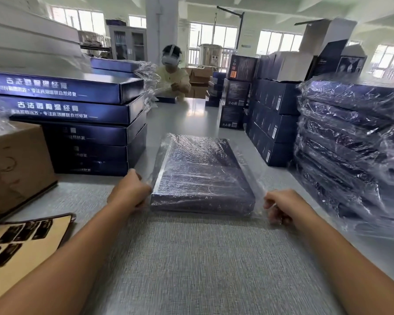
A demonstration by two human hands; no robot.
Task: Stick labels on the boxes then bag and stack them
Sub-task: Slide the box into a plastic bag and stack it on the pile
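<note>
Both hands hold the near, open end of the clear plastic bag [258,192], which is crinkled, glossy and thin, and which wraps the flat, dark blue rectangular cardboard box [203,176]. The left hand [129,192] is curled against the box's near left corner with film gathered under its fingers. The right hand [282,206] pinches a loose flap of film just outside the near right corner. The box lies between the two grips and runs straight away from them, its long axis pointing forward and its short near edge spanning the gap between the hands. Neither hand is plainly nearer, since each holds its own corner. The box looks fully inside the bag, so the step in hand is probably closing or smoothing the slack mouth. The film is slippery and may tear or bunch if pulled unevenly. Right of the right hand stands the stack of bagged blue boxes [350,142], the likely destination and closer to that hand. Left and ahead of the left hand is the pile of unbagged glossy blue boxes [77,114]. Nearer the left arm lies a tan backing sheet of dark labels [25,237]. Everything rests on the grey, finely textured tabletop [191,258].
</note>
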